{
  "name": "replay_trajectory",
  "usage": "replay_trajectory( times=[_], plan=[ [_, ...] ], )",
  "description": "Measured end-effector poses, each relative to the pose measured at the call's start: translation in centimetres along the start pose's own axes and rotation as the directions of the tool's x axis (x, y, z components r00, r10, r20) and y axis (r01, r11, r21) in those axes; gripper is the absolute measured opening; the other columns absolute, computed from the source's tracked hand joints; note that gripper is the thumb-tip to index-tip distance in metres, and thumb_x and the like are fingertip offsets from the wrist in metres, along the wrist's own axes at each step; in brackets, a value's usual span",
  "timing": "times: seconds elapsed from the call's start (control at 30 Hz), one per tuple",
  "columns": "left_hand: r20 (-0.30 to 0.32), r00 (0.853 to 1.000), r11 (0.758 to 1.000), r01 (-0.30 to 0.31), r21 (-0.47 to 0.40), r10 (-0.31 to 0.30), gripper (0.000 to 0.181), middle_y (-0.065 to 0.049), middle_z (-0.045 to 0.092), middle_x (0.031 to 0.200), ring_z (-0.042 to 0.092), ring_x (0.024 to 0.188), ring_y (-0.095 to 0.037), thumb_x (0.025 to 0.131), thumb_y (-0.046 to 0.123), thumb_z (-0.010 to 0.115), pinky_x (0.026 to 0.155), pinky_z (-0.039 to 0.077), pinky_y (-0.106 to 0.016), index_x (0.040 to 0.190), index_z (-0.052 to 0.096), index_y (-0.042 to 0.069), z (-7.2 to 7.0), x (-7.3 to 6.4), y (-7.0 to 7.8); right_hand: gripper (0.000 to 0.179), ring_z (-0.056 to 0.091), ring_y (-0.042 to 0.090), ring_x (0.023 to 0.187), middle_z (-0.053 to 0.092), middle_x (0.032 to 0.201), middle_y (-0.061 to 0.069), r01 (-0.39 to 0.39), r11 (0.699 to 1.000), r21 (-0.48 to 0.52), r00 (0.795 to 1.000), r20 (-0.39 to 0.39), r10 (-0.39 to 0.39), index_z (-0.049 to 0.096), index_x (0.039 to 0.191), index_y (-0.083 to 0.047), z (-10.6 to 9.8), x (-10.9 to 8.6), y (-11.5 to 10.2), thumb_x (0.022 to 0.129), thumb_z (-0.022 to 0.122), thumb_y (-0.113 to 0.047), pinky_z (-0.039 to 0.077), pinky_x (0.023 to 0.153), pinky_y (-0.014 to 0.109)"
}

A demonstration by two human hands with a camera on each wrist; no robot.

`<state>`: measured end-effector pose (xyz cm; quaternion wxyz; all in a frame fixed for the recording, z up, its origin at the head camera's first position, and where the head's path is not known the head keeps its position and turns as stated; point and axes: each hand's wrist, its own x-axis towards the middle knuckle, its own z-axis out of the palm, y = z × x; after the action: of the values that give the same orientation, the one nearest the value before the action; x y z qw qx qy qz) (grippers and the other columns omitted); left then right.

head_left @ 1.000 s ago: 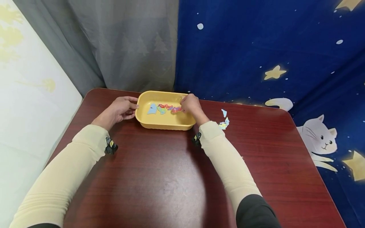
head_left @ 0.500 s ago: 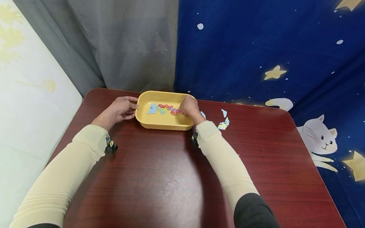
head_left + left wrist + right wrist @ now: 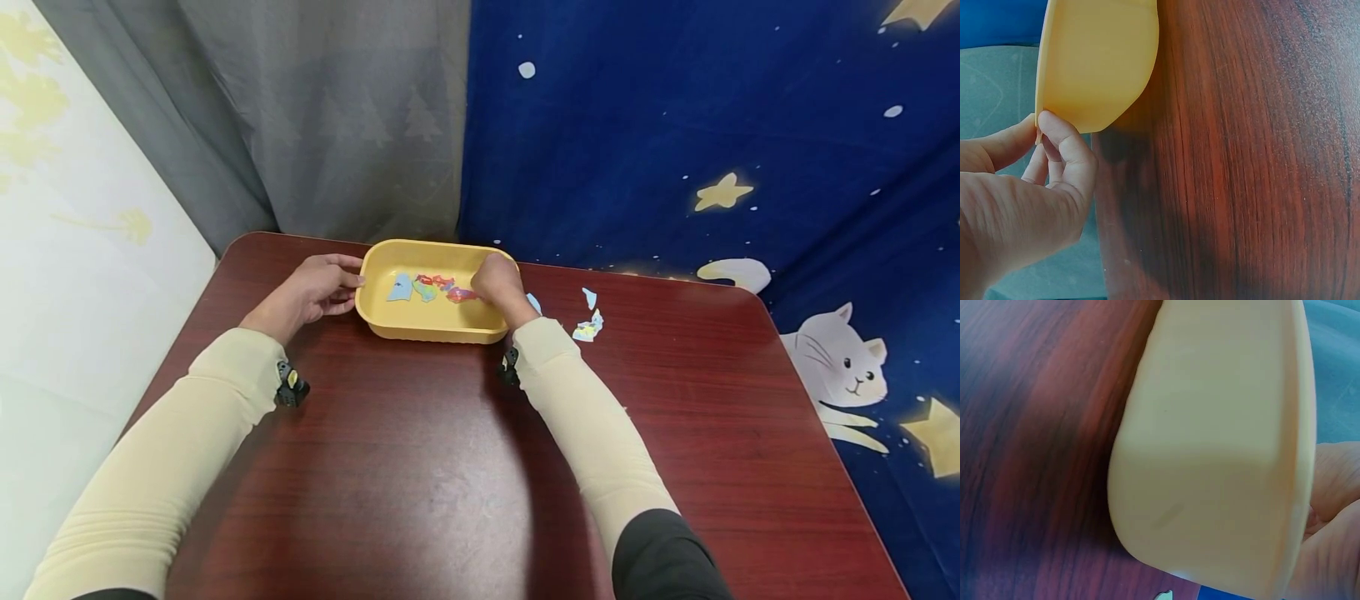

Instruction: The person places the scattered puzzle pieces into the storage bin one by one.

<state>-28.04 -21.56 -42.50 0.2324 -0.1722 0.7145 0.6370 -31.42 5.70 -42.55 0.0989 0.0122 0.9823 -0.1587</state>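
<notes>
A yellow plastic tub (image 3: 420, 321) sits near the far edge of the table. My left hand (image 3: 322, 286) pinches its left rim between thumb and fingers, as the left wrist view shows closely. My right hand (image 3: 498, 279) reaches into the right end of the tub, knuckles up, its fingertips hidden. Right beside it lies a pink-red paper scrap (image 3: 461, 295). Further left on the tub floor are a light blue piece (image 3: 401, 287), a green one (image 3: 424, 290) and small red bits (image 3: 441, 282). In the right wrist view the tub wall (image 3: 1204, 444) covers most of the right hand.
On the dark red table (image 3: 420, 467), right of the tub, lie a crumpled blue-yellow scrap (image 3: 588, 326) and a small light blue scrap (image 3: 589, 297). Another blue scrap (image 3: 534, 303) shows beside my right wrist. Grey and blue curtains (image 3: 637, 125) hang behind the far edge.
My right hand has moved slightly lower into the tub, and the pink-red scrap beside it has shifted a little. The blue scrap by my right wrist has come into sight. The left hand stays put.
</notes>
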Motion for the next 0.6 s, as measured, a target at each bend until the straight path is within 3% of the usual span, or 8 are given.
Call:
replay_trajectory(
  times=[0.13,0.23,0.3,0.47,0.6],
  plan=[
    [-0.001,1.000,1.000,0.000,0.005,0.000,0.047,-0.001,0.058,0.084,0.056,0.067,-0.012,0.096,0.012,0.060,0.068,0.056,-0.025,0.140,0.045,0.014,0.1,-0.1,0.0,0.023,0.059,0.022,0.078,0.067,0.097,0.011,-0.055,0.995,0.078,0.998,0.006,0.055,0.068,0.106,-0.001,-0.7,-0.1,0.0,0.086,0.058,-0.008,0.049,0.059,0.024],
    [-0.004,1.000,1.000,0.002,0.008,-0.002,0.046,-0.001,0.057,0.085,0.056,0.067,-0.012,0.096,0.013,0.060,0.069,0.056,-0.026,0.140,0.045,0.015,0.1,-0.1,0.0,0.034,0.065,0.021,0.076,0.069,0.097,0.012,-0.116,0.978,0.171,0.993,0.037,0.112,0.063,0.121,-0.001,-1.7,0.0,0.1,0.088,0.060,-0.007,0.056,0.061,0.025],
    [-0.008,1.000,1.000,0.001,0.012,-0.001,0.046,-0.001,0.057,0.086,0.056,0.068,-0.012,0.097,0.013,0.059,0.070,0.057,-0.026,0.140,0.045,0.015,0.1,-0.1,0.0,0.030,0.069,0.020,0.075,0.070,0.092,0.012,-0.156,0.959,0.237,0.988,0.048,0.149,0.065,0.116,-0.001,-2.6,0.2,0.2,0.086,0.062,-0.005,0.058,0.066,0.028],
    [-0.014,1.000,1.000,-0.006,0.029,0.006,0.046,0.000,0.059,0.087,0.057,0.069,-0.012,0.097,0.013,0.059,0.072,0.057,-0.027,0.140,0.045,0.015,0.0,-0.1,0.0,0.003,0.072,0.020,0.069,0.069,0.075,0.012,-0.233,0.875,0.423,0.970,0.045,0.237,0.066,0.079,-0.002,-4.7,0.4,1.3,0.080,0.064,0.000,0.059,0.070,0.033],
    [-0.014,1.000,1.000,-0.004,0.029,0.004,0.046,0.000,0.059,0.086,0.057,0.068,-0.012,0.097,0.014,0.059,0.073,0.057,-0.027,0.141,0.045,0.016,0.0,-0.1,0.0,0.007,0.073,0.024,0.075,0.071,0.082,0.016,-0.248,0.771,0.587,0.963,0.063,0.261,0.069,0.086,0.003,-6.0,0.3,3.0,0.083,0.065,-0.002,0.059,0.073,0.035]
  ],
)
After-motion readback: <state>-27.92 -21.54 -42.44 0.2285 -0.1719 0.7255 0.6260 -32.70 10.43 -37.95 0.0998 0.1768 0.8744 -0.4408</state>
